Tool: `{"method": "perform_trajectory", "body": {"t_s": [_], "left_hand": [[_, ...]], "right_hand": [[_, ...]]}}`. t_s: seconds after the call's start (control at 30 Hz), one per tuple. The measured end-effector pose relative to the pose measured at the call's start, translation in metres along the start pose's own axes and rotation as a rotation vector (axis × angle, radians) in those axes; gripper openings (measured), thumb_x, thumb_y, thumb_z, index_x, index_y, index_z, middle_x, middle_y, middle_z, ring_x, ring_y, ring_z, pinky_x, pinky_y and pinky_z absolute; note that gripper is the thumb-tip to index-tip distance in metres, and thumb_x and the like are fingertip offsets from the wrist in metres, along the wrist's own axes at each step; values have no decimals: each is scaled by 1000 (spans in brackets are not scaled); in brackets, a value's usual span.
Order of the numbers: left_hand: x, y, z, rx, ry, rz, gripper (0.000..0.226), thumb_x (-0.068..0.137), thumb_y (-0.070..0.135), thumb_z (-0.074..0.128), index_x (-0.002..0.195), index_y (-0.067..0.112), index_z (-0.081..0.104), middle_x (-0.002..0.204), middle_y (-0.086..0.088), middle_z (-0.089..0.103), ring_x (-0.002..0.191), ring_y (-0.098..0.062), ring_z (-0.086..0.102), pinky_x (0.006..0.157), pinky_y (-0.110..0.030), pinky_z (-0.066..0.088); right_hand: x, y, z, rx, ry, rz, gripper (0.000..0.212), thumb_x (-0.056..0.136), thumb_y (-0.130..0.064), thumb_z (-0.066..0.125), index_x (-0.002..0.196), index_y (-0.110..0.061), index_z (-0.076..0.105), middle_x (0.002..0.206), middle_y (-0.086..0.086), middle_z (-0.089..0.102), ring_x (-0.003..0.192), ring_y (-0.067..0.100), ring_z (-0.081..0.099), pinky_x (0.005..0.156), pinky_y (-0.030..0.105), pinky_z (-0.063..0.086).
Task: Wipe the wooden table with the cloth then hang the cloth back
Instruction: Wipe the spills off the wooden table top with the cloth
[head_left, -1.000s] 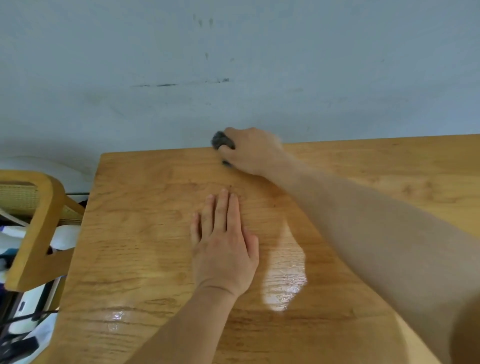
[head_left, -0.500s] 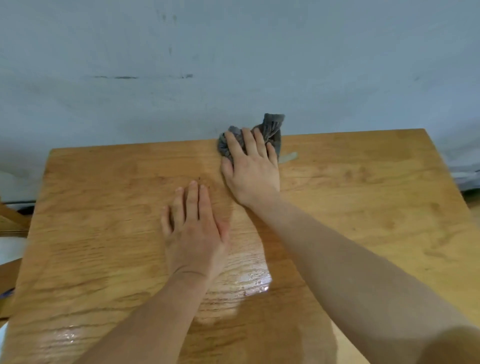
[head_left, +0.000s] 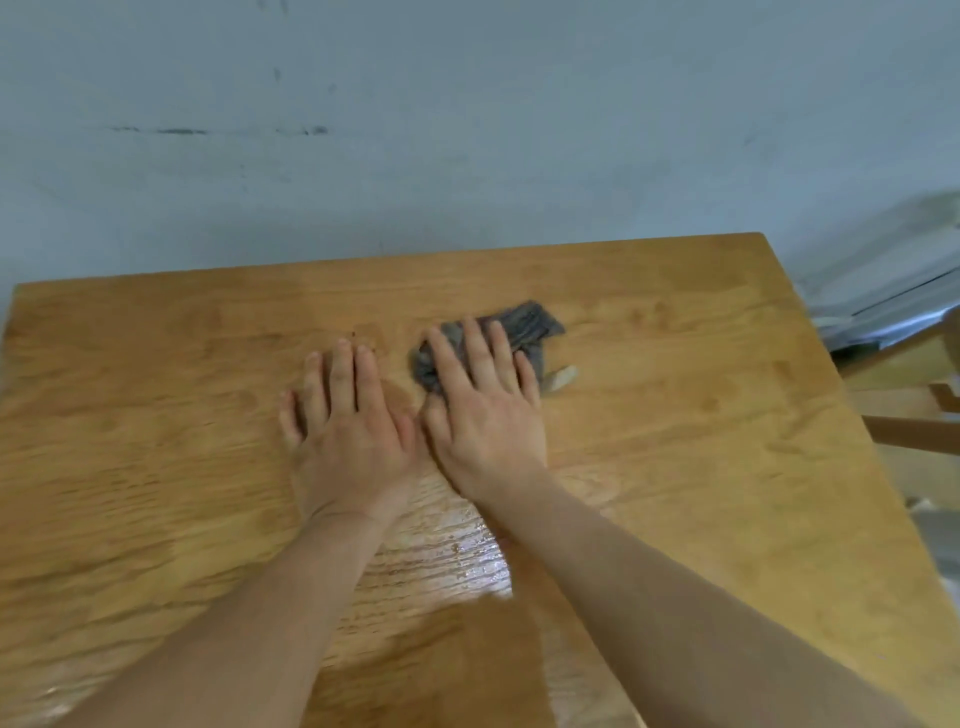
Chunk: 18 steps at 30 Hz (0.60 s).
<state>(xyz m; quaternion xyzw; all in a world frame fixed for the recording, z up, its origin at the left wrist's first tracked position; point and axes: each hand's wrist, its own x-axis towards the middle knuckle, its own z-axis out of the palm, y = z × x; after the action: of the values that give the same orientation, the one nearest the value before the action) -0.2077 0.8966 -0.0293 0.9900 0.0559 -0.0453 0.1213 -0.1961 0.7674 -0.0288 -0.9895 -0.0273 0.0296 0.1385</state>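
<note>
Your right hand (head_left: 483, 415) presses flat, fingers straight, on a crumpled grey cloth (head_left: 524, 325) mid-desk (head_left: 727, 415), toward the scuffed blue-grey wall (head_left: 467, 130). Your left hand (head_left: 348, 431) lies flat on the bare wood just beside it. A small pale scrap (head_left: 561, 376) sits just right of the cloth.

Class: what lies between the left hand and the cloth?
Head view: only a narrow strip of bare table separates the left hand from the cloth.
</note>
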Motion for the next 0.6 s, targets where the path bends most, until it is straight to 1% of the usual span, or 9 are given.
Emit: {"method": "perform_trajectory", "body": {"t_s": [0.1, 0.2, 0.3, 0.37, 0.43, 0.5, 0.53, 0.57, 0.6], "left_hand": [[-3, -2, 2, -2, 19, 4, 61, 91, 36, 26, 147, 15, 32, 156, -5, 28, 144, -28, 19, 114, -52, 14], [-2, 0, -1, 16, 10, -5, 57, 93, 33, 31, 147, 16, 32, 156, -5, 28, 144, -28, 19, 114, -52, 15], [0, 3, -3, 41, 5, -17, 57, 95, 34, 30, 150, 18, 26, 158, -2, 22, 146, -24, 13, 117, -49, 11], [-2, 4, -2, 46, 24, -21, 56, 96, 34, 28, 150, 18, 26, 159, -2, 22, 146, -23, 12, 117, -49, 11], [-4, 6, -2, 54, 47, -28, 55, 96, 32, 29, 149, 18, 28, 158, -3, 23, 145, -24, 14, 117, -49, 12], [-6, 8, 1, 80, 49, -26, 54, 96, 29, 29, 149, 17, 27, 158, -4, 23, 145, -26, 14, 117, -48, 12], [-6, 10, 2, 91, 48, -25, 54, 96, 28, 30, 150, 17, 26, 159, -5, 21, 145, -27, 13, 118, -48, 11], [-6, 13, 2, 94, 51, -30, 55, 97, 26, 31, 150, 17, 25, 159, -6, 20, 146, -27, 12, 118, -48, 11], [-6, 16, 3, 88, 51, -43, 55, 97, 24, 32, 151, 17, 24, 159, -7, 19, 146, -28, 12, 118, -48, 11]], "right_hand": [[-23, -4, 3, -21, -95, -191, 54, 99, -44, 22, 153, -35, 22, 163, 0, 16, 151, 23, 5, 120, 45, 11], [-40, 44, -9, -76, -109, -334, 53, 99, -47, 32, 151, -37, 28, 162, -4, 20, 150, 19, 9, 119, 39, 10], [-36, 106, -32, -156, -200, -473, 56, 98, -50, 32, 152, -40, 24, 162, -7, 17, 150, 15, 7, 118, 37, 6], [-16, 145, -48, -178, -203, -377, 57, 97, -52, 29, 152, -41, 20, 163, -8, 14, 150, 13, 4, 119, 40, 9], [1, 163, -56, -121, -97, -104, 56, 97, -50, 28, 152, -40, 21, 163, -6, 15, 150, 15, 4, 118, 45, 12], [-4, 148, -45, -62, -5, 122, 55, 99, -47, 29, 152, -37, 21, 164, -2, 13, 150, 19, 3, 118, 45, 9], [-16, 130, -36, -49, 12, 148, 56, 98, -47, 29, 153, -37, 21, 164, -1, 13, 150, 22, 4, 119, 47, 9], [-36, 109, -25, -41, 22, 98, 56, 97, -47, 31, 152, -37, 23, 163, 0, 14, 150, 23, 6, 119, 48, 11], [-61, 89, -16, -42, 16, -12, 57, 95, -47, 33, 151, -38, 26, 162, 1, 18, 150, 25, 10, 118, 50, 15]]}}
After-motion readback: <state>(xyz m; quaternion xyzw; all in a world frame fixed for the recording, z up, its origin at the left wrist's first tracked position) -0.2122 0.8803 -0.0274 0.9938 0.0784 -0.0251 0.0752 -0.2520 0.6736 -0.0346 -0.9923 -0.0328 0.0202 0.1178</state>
